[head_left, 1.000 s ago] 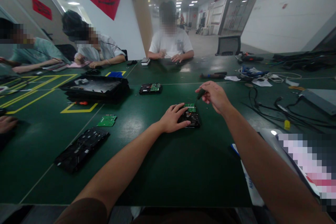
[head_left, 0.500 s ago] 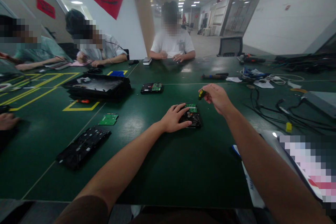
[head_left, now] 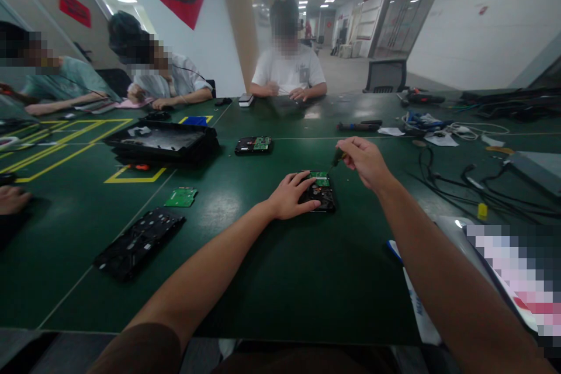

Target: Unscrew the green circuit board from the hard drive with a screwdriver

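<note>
A black hard drive [head_left: 323, 194] with a green circuit board [head_left: 319, 176] on its far end lies on the green table [head_left: 280, 280] in front of me. My left hand [head_left: 291, 194] rests flat on the drive's left side, fingers spread over it. My right hand [head_left: 364, 161] is closed around a small dark-handled screwdriver [head_left: 336, 157], held upright just above the drive's far right corner, its tip pointing down at the board.
A loose green board [head_left: 180, 196] and a black cover plate [head_left: 139, 242] lie to the left, behind them stacked black trays [head_left: 162, 144] and a second drive [head_left: 253, 145]. Cables [head_left: 464, 178] sprawl at right. Three people sit across the table; another person's hand [head_left: 11, 198] rests at far left.
My right hand has turned the screwdriver slightly over the drive's far corner; its yellow-marked handle showed half a second ago and is now hidden. My left hand has stayed on the drive.
</note>
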Tool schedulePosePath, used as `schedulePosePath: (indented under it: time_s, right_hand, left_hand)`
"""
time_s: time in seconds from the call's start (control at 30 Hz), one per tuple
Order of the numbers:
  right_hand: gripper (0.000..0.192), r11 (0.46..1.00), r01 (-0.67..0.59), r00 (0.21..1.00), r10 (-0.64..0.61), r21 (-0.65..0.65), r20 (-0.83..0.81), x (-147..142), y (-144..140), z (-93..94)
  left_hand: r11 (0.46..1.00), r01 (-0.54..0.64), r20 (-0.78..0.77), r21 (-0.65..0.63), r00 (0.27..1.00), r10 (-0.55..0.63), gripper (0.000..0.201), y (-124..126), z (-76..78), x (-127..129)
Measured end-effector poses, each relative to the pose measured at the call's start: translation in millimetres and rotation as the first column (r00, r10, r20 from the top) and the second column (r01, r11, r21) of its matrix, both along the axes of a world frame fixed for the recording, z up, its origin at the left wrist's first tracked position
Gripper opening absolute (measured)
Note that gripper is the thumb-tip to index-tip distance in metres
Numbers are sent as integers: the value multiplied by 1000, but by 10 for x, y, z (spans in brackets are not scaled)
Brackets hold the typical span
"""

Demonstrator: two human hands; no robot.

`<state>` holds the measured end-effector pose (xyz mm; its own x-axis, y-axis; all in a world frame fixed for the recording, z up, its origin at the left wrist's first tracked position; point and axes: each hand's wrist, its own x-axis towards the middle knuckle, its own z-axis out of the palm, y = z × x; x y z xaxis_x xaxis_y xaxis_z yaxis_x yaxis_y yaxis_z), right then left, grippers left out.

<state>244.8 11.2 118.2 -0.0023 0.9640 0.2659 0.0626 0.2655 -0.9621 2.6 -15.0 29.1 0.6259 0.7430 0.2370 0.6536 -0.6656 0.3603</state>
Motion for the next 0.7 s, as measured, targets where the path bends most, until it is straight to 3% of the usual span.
schedulePosePath:
  time_s: [0.43,0.7]
  right_hand:
    - [27,990,-135,990,133,-38,-51,5,28,-13]
    - [16,999,34,999,-34,-21,-12,10,27,-5]
  left_hand:
    - [1000,1,0,16,1000,-1,85,0,-13,1]
    - [1000,-5,-12,-1,1000,5,85,8,-27,-5]
